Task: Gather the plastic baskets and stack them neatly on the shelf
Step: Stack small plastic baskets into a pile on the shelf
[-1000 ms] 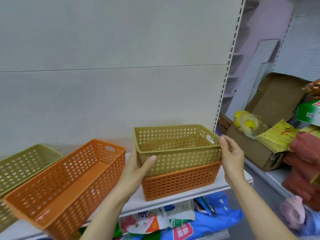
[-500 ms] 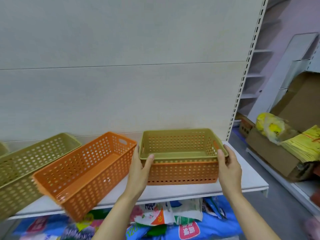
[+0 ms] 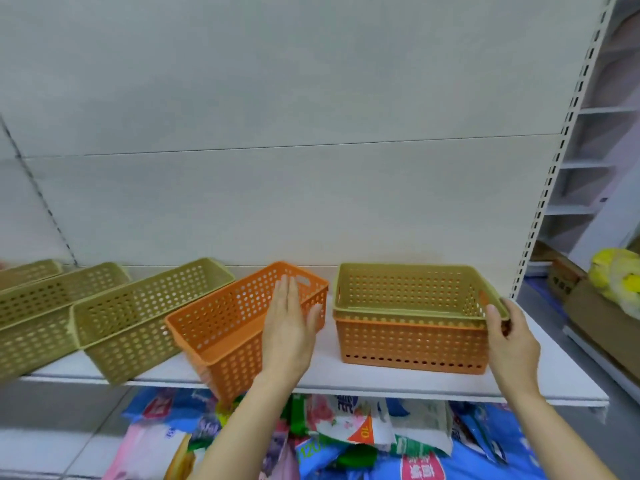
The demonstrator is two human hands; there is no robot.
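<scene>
Half a second ago both hands pressed the sides of the stacked pair; now the left hand (image 3: 289,323) has let go and hangs flat and open, fingers straight and together, in front of the long orange basket (image 3: 242,327), and whether it touches that basket cannot be told. The right hand (image 3: 512,337) is still at the right end of the green basket (image 3: 412,292), its grip closed around the rim there, thumb on the outer wall. That green basket sits fully nested in the wide orange basket (image 3: 412,344), which rests flat on the white shelf (image 3: 346,382) near its right end. The long orange basket stands just left of the stack, angled, its near end overhanging the shelf edge. Three long green baskets (image 3: 138,320) lie further left, also angled. Packaged goods (image 3: 346,441) are heaped below the shelf, and a cardboard box (image 3: 602,327) stands off to the right.
</scene>
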